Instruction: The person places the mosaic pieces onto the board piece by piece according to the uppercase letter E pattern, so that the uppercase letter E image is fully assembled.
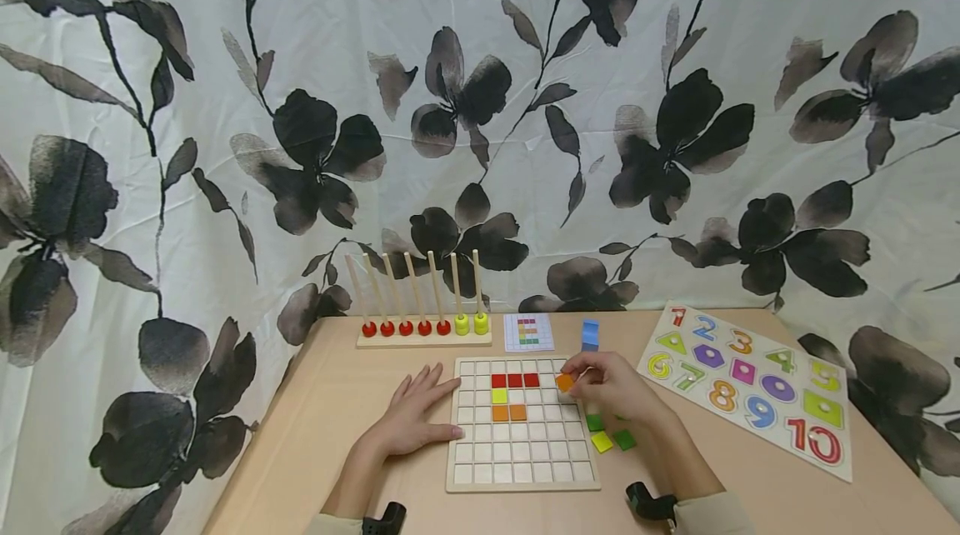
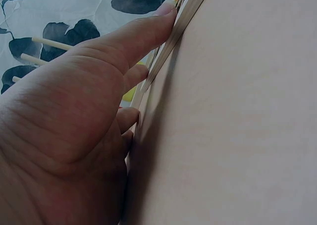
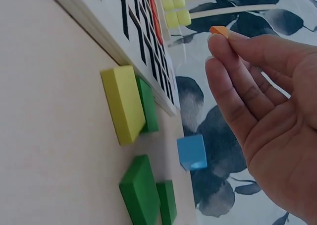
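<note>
My right hand (image 1: 615, 389) pinches an orange square tile (image 1: 564, 383) between thumb and fingertips, over the right side of the white gridded board (image 1: 525, 472). In the right wrist view the same orange tile (image 3: 219, 31) pokes out past the fingertips. Spread with its fingers extended, my left hand (image 1: 405, 422) rests at the board's left edge, thumb and a fingertip touching the frame. On the grid sit a row of red tiles (image 1: 514, 380), one yellow tile (image 1: 498, 395) below them, and two orange tiles (image 1: 509, 412) lower still.
Beside the board's right edge lie a loose yellow tile (image 1: 602, 442) and several green tiles (image 1: 624, 439). Blue tiles (image 1: 590, 335) stand behind my right hand. A pattern card (image 1: 528, 345) and a bead counter (image 1: 423, 341) line the back; a number puzzle board (image 1: 750, 385) lies right.
</note>
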`<move>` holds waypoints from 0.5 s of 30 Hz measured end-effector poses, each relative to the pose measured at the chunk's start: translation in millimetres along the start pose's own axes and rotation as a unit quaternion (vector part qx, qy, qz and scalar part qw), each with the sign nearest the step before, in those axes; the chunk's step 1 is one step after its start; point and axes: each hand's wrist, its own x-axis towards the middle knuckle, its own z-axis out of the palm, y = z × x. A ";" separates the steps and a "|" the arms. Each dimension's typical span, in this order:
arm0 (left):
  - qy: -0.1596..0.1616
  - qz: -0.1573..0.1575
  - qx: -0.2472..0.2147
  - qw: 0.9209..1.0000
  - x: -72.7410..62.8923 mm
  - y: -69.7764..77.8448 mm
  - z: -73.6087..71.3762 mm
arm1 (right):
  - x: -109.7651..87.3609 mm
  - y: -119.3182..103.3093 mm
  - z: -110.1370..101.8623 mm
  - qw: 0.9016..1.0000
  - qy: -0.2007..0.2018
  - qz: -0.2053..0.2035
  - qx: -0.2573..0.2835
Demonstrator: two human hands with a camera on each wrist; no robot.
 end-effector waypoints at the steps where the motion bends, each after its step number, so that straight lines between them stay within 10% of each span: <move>1: 0.000 0.001 0.000 1.000 0.0 0.0 0.1 | 0.3 -0.5 1.7 1.000 0.000 0.001 0.002; 15: 0.000 0.003 -0.001 1.000 0.4 -0.6 -0.1 | 9.6 -0.7 26.2 0.997 0.025 -0.013 -0.067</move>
